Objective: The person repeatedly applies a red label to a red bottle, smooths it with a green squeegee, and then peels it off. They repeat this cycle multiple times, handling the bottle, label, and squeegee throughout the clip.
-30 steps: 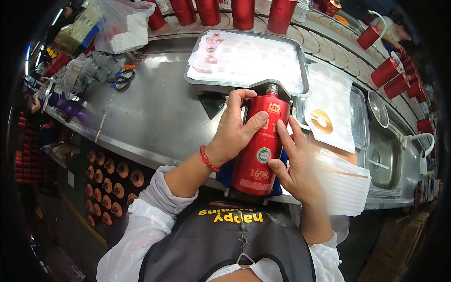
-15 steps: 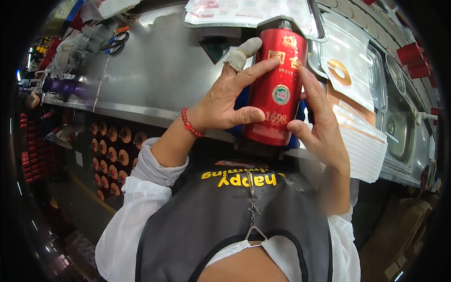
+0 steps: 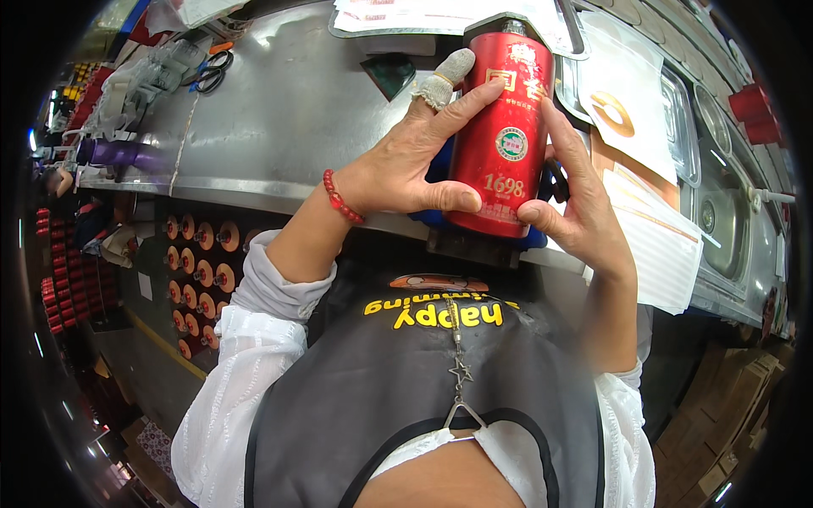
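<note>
A red bottle with gold lettering and a round green-and-white sticker lies on its side, its neck pointing away from me, on a partly hidden blue and dark support. My left hand grips its left side, with the index finger pressed on the lettering and the thumb on the lower part. A knitted finger cover sits on one finger of that hand. Along the bottle's right side lie the fingers of my right hand; its thumb rests near the base. A dark green angular piece lies left of the bottle.
Metal worktop extends left, with scissors at its far side. Trays of printed sheets stand beyond the bottle. White sheets and a metal sink are at right. Red-and-tan round parts fill racks below left.
The bottle has shifted slightly away from me, and its lettering and sticker sit higher in view. Both hands stay on it in nearly the same places.
</note>
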A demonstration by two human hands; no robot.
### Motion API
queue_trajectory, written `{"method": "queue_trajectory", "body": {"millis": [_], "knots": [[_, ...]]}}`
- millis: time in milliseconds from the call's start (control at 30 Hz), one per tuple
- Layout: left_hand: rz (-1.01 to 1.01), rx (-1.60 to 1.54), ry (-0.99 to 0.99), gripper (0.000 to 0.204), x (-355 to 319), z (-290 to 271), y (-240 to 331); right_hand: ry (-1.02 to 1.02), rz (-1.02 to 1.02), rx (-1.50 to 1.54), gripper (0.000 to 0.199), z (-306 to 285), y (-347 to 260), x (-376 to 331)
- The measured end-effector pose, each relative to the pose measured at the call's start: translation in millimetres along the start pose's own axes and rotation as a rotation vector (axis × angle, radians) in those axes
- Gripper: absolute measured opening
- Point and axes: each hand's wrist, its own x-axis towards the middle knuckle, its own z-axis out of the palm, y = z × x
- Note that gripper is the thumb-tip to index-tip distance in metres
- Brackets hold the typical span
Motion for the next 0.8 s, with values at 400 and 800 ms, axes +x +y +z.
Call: {"method": "queue_trajectory", "body": {"millis": [400,800], "knots": [[-0.011,-0.019,-0.047,0.112,0.0,-1.8,0.3,-0.009,0.019,-0.023,0.113,-1.8,-0.8,-2.0],[-0.224,-0.006,0.057,0.070,-8.1,-19.1,-16.8,0.089,-0.323,-0.651,0.019,-44.8,-39.6,114.9]]}}
